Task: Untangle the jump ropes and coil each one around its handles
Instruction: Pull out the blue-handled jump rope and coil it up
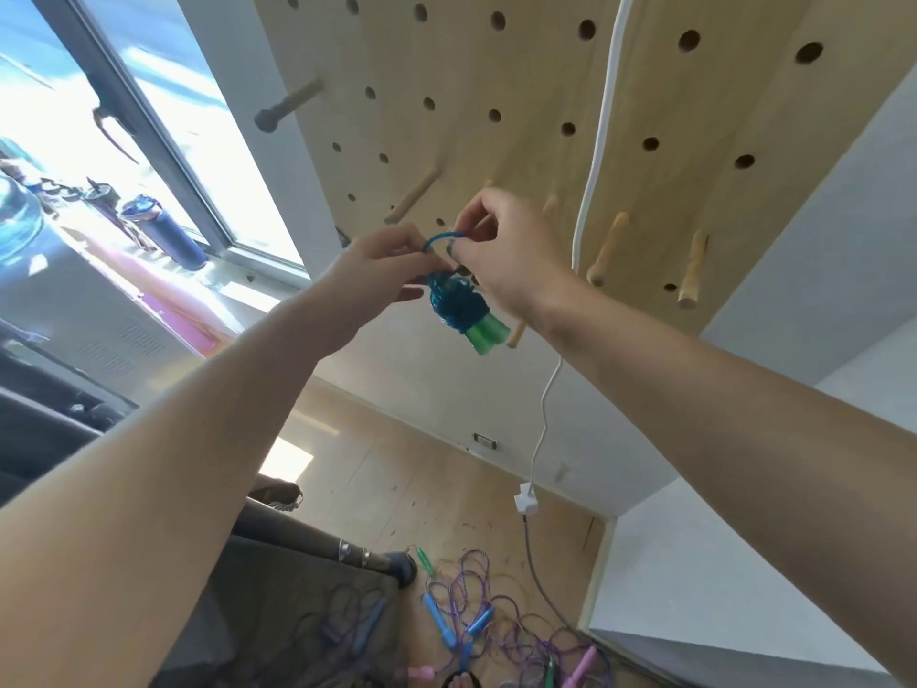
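A blue jump rope [459, 302] is coiled tightly around its two green handles [486, 335] and hangs in front of a wooden pegboard [645, 106]. A small blue loop of the rope [441, 238] sticks up between my hands. My left hand [382, 263] pinches the rope at the top of the coil. My right hand [501, 245] pinches the loop from the right, close to the pegs. On the floor below lies a tangle of several jump ropes [501, 628] with blue, pink and green handles.
Wooden pegs [608, 248] stick out of the pegboard around my hands. A white cable [593, 181] runs down the board to a plug [526, 501] near the floor. A grey sofa [297, 603] stands at lower left, a window [149, 91] at upper left, a white cabinet [744, 563] at right.
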Action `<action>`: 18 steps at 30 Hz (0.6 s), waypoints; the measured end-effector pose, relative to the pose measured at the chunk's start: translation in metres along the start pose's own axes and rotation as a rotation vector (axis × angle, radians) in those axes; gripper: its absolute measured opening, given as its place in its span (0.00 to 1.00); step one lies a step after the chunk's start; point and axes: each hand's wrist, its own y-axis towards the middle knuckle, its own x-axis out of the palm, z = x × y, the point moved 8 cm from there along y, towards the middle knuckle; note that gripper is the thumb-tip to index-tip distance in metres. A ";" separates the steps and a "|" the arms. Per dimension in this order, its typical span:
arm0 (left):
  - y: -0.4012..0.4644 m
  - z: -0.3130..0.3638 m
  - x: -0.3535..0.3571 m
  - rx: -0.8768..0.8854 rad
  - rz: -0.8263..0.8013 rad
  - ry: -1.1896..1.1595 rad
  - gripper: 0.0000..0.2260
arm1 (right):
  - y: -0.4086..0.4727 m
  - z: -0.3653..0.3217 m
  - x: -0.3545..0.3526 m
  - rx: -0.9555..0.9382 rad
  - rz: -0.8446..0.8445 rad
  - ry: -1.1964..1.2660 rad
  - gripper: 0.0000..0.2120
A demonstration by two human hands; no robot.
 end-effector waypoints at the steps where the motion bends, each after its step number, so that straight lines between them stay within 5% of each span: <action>1: 0.005 -0.007 -0.010 -0.034 0.047 -0.035 0.05 | 0.005 -0.001 0.008 -0.011 -0.014 -0.019 0.04; 7: 0.032 -0.031 -0.060 -0.189 0.318 0.242 0.04 | 0.043 -0.007 0.052 -0.106 -0.068 -0.278 0.03; 11: 0.054 -0.030 -0.076 -0.261 0.348 0.316 0.03 | 0.074 -0.006 0.068 -0.095 -0.036 -0.434 0.06; 18: 0.080 -0.042 -0.074 -0.495 0.257 -0.065 0.04 | 0.116 -0.008 0.081 -0.069 -0.034 -0.518 0.07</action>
